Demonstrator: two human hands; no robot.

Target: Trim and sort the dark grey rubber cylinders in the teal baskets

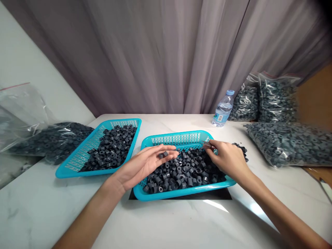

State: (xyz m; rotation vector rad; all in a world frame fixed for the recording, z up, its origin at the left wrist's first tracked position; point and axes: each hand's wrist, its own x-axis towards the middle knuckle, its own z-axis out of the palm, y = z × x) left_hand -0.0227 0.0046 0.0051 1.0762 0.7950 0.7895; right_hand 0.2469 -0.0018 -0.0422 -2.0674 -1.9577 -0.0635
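My left hand [147,160] is over the near-left part of the front blue basket [178,194], palm turned inward and fingers stretched out. It holds a small dark grey plastic bushing [163,155] at the fingers. My right hand [229,157], over the basket's right side, is closed on a small metal tool [210,145] with a thin pointed end directed left; its exact kind is partly hidden by the fingers. Beneath both hands, many loose dark grey bushings [181,173] fill the basket, some standing, some lying on their sides.
Another blue basket [92,174] of similar bushings stands to the left, beside an open plastic bag [70,135] of them. At right are filled clear bags [293,141] and a water bottle [223,109]. A dark mat [207,196] lies under the front basket; a curtain [155,58] hangs behind.
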